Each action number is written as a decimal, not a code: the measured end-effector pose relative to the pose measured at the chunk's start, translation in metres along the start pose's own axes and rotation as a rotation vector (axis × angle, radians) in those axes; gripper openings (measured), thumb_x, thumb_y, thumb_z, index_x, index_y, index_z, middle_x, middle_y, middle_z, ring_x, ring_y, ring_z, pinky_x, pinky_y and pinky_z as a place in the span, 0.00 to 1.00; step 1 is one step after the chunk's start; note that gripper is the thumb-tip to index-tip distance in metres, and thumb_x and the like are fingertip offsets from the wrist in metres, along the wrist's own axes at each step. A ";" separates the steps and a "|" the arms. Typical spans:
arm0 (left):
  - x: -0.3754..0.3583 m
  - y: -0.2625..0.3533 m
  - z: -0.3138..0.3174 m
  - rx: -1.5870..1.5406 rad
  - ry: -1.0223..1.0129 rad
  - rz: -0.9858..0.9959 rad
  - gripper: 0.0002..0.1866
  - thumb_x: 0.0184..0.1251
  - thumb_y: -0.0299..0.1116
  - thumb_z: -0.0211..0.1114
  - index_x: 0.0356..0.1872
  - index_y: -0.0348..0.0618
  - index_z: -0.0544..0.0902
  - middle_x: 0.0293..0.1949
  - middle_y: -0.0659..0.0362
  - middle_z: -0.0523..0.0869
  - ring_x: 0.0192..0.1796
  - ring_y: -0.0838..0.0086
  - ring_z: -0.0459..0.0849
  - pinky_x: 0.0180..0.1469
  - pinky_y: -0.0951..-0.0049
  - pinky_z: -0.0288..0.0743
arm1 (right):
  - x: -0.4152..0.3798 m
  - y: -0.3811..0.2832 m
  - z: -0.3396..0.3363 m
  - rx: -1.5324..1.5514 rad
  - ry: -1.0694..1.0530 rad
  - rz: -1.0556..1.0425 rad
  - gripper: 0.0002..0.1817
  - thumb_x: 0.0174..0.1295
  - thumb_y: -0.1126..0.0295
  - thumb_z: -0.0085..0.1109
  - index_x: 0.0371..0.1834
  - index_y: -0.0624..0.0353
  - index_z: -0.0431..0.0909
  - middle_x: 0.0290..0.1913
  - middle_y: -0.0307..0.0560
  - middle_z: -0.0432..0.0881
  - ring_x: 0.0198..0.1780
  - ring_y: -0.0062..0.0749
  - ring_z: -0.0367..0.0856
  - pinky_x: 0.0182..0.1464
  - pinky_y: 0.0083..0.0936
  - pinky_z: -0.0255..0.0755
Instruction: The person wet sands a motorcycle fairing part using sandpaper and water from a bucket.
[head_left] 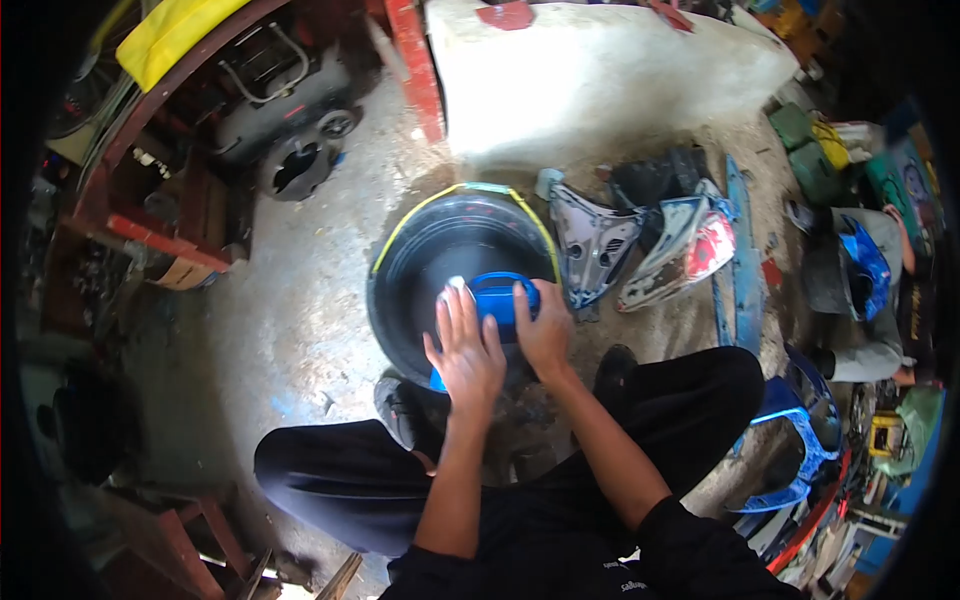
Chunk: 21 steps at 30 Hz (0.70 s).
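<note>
A large black tub [395, 330] with a yellow-edged rim stands on the floor between my legs, with what looks like dark liquid inside. Over its near side is a blue plastic piece [495, 303] with a curved upper edge. My right hand [545, 335] grips the right end of this piece, thumb on top. My left hand [463, 350] has its fingers stretched out against the left part of the piece, with something small and whitish at the fingertips. Part of the blue piece is hidden behind my hands.
Scuffed white and red-white fairings [595, 245] lie right of the tub, beside a blue plank [742, 260]. A blue frame part [800, 450] is at lower right. A tank [290, 110] sits under a red frame at upper left. A white block [590, 80] stands ahead.
</note>
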<state>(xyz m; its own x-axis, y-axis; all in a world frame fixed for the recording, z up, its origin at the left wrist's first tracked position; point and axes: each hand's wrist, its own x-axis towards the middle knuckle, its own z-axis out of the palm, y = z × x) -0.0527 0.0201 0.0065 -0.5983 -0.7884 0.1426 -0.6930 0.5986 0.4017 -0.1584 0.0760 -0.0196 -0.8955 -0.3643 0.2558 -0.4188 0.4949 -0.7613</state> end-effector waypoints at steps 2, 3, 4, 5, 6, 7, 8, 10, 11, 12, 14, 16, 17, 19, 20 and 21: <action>-0.043 -0.015 -0.008 0.076 -0.050 -0.036 0.33 0.81 0.46 0.53 0.83 0.49 0.62 0.83 0.54 0.63 0.84 0.59 0.61 0.76 0.33 0.52 | 0.001 -0.002 0.000 -0.033 -0.013 -0.015 0.20 0.75 0.54 0.60 0.52 0.62 0.80 0.47 0.58 0.84 0.46 0.60 0.86 0.48 0.48 0.79; -0.065 -0.026 -0.011 0.095 -0.070 -0.048 0.34 0.81 0.46 0.53 0.83 0.48 0.62 0.83 0.53 0.62 0.84 0.59 0.61 0.76 0.33 0.52 | 0.001 -0.002 -0.001 -0.017 -0.016 -0.013 0.20 0.75 0.54 0.60 0.52 0.62 0.81 0.47 0.58 0.84 0.47 0.58 0.86 0.49 0.46 0.78; -0.081 -0.033 -0.015 0.109 -0.094 -0.061 0.34 0.80 0.46 0.54 0.83 0.48 0.62 0.84 0.52 0.62 0.84 0.59 0.61 0.76 0.32 0.51 | 0.000 -0.002 -0.002 -0.008 -0.018 -0.010 0.20 0.75 0.54 0.60 0.52 0.62 0.81 0.48 0.57 0.85 0.48 0.57 0.86 0.50 0.45 0.78; -0.091 -0.039 -0.015 0.113 -0.096 -0.071 0.34 0.80 0.46 0.54 0.83 0.47 0.62 0.83 0.51 0.63 0.84 0.58 0.62 0.76 0.34 0.51 | 0.000 -0.002 -0.003 0.001 -0.003 -0.038 0.21 0.75 0.54 0.60 0.52 0.64 0.81 0.48 0.58 0.84 0.48 0.58 0.86 0.49 0.44 0.78; -0.091 -0.037 -0.016 0.116 -0.103 -0.084 0.34 0.80 0.46 0.54 0.83 0.47 0.62 0.83 0.51 0.63 0.84 0.58 0.62 0.76 0.34 0.51 | -0.001 -0.001 -0.003 0.001 -0.018 -0.036 0.21 0.75 0.54 0.60 0.52 0.64 0.81 0.48 0.58 0.84 0.48 0.58 0.86 0.49 0.44 0.78; -0.082 -0.031 -0.016 0.075 -0.074 -0.104 0.34 0.81 0.47 0.54 0.83 0.47 0.62 0.82 0.51 0.65 0.83 0.58 0.63 0.76 0.35 0.51 | -0.002 -0.001 -0.003 -0.002 -0.009 -0.039 0.21 0.75 0.54 0.60 0.52 0.64 0.81 0.48 0.59 0.84 0.48 0.58 0.85 0.50 0.44 0.78; -0.068 -0.024 -0.016 0.034 -0.037 -0.122 0.34 0.81 0.47 0.54 0.83 0.47 0.62 0.81 0.51 0.66 0.83 0.57 0.64 0.76 0.35 0.52 | -0.002 -0.002 -0.002 0.000 0.004 -0.046 0.20 0.76 0.55 0.60 0.52 0.65 0.81 0.48 0.59 0.84 0.48 0.58 0.85 0.50 0.44 0.78; -0.030 -0.007 -0.013 -0.036 0.027 -0.114 0.33 0.83 0.49 0.52 0.81 0.45 0.64 0.79 0.51 0.70 0.81 0.56 0.66 0.77 0.38 0.52 | -0.003 0.005 0.000 -0.018 0.031 -0.108 0.20 0.75 0.55 0.59 0.52 0.64 0.80 0.47 0.58 0.84 0.46 0.59 0.86 0.47 0.47 0.79; -0.008 -0.001 -0.006 -0.057 0.039 -0.093 0.33 0.83 0.49 0.52 0.81 0.45 0.65 0.79 0.51 0.70 0.81 0.56 0.66 0.77 0.37 0.52 | -0.002 0.005 0.000 -0.019 0.026 -0.108 0.20 0.75 0.55 0.59 0.53 0.64 0.80 0.47 0.59 0.84 0.46 0.59 0.86 0.47 0.47 0.79; 0.004 0.001 -0.001 -0.080 0.049 -0.071 0.32 0.83 0.49 0.52 0.81 0.45 0.65 0.79 0.51 0.71 0.81 0.56 0.66 0.77 0.37 0.52 | -0.002 0.005 -0.001 -0.023 0.023 -0.106 0.20 0.75 0.55 0.59 0.53 0.64 0.80 0.47 0.59 0.84 0.46 0.59 0.86 0.47 0.46 0.79; -0.007 -0.004 -0.004 -0.078 0.037 -0.055 0.32 0.83 0.48 0.52 0.81 0.45 0.65 0.79 0.51 0.71 0.81 0.56 0.66 0.77 0.37 0.53 | -0.004 0.005 -0.002 -0.027 0.016 -0.107 0.20 0.76 0.55 0.59 0.53 0.64 0.80 0.47 0.59 0.84 0.46 0.58 0.86 0.47 0.46 0.79; -0.033 -0.011 -0.014 -0.035 0.025 -0.059 0.33 0.81 0.48 0.53 0.81 0.45 0.66 0.80 0.51 0.69 0.82 0.58 0.66 0.76 0.36 0.53 | 0.002 0.002 0.002 -0.012 0.022 -0.109 0.20 0.76 0.55 0.59 0.52 0.64 0.80 0.47 0.59 0.84 0.46 0.58 0.85 0.47 0.46 0.79; -0.057 -0.019 -0.018 0.032 0.000 -0.082 0.33 0.81 0.48 0.53 0.81 0.45 0.65 0.80 0.52 0.69 0.82 0.59 0.66 0.76 0.36 0.53 | 0.002 0.001 0.001 -0.021 0.018 -0.099 0.20 0.76 0.55 0.59 0.52 0.64 0.80 0.47 0.59 0.84 0.46 0.58 0.85 0.48 0.47 0.79; -0.086 -0.027 -0.030 0.191 -0.056 -0.098 0.34 0.80 0.49 0.54 0.81 0.45 0.65 0.81 0.52 0.68 0.82 0.59 0.65 0.76 0.36 0.53 | -0.002 0.001 0.001 -0.014 0.049 -0.111 0.20 0.76 0.55 0.59 0.52 0.64 0.79 0.47 0.59 0.84 0.47 0.59 0.86 0.48 0.47 0.79; -0.087 -0.027 -0.024 0.196 -0.070 -0.097 0.34 0.80 0.49 0.54 0.81 0.45 0.65 0.81 0.52 0.68 0.82 0.59 0.65 0.76 0.36 0.53 | -0.004 0.002 0.001 -0.018 0.042 -0.099 0.20 0.76 0.55 0.59 0.52 0.64 0.79 0.47 0.59 0.84 0.47 0.59 0.86 0.48 0.47 0.79; -0.083 -0.024 -0.011 0.108 -0.014 -0.112 0.34 0.80 0.49 0.54 0.81 0.45 0.65 0.80 0.52 0.68 0.82 0.58 0.65 0.76 0.36 0.53 | -0.006 0.003 0.000 -0.021 0.036 -0.092 0.21 0.76 0.54 0.59 0.52 0.65 0.79 0.47 0.59 0.84 0.47 0.59 0.86 0.48 0.47 0.79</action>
<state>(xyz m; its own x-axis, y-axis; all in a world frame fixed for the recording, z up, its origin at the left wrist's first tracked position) 0.0178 0.0697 -0.0044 -0.5201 -0.8494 0.0895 -0.7943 0.5195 0.3150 -0.1547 0.0798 -0.0233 -0.8576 -0.3808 0.3458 -0.5026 0.4775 -0.7207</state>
